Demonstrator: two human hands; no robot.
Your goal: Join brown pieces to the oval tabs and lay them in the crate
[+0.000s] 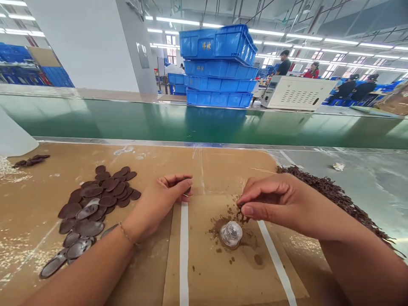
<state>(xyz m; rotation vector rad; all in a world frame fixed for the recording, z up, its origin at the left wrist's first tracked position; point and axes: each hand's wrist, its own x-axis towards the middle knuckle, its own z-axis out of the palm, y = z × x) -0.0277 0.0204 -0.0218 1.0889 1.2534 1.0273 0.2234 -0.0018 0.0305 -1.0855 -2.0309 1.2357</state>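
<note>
My left hand (pixel 174 189) is closed, pinching a small dark brown piece (pixel 188 187) mostly hidden by the fingers. On the right, my right hand (pixel 270 202) pinches a dark brown, branching piece (pixel 242 214), which hangs from the fingertips. Below and left of it, a small round dish (pixel 231 233) with whitish, glossy contents sits on a brown sheet (pixel 219 276) with white strips. Brown spots surround the dish. Flat dark brown ovals (pixel 108 187) lie piled left of my left hand. A long heap of dark, twisted pieces (pixel 338 195) lies behind my right hand and arm.
A green conveyor belt (pixel 143 121) crosses beyond the table. Stacked blue crates (pixel 219 70) and a pale metal box (pixel 299 93) stand behind it. Several people are in the background. A small dark pile (pixel 32 160) lies at far left, and a whitish scrap (pixel 338 166) at right.
</note>
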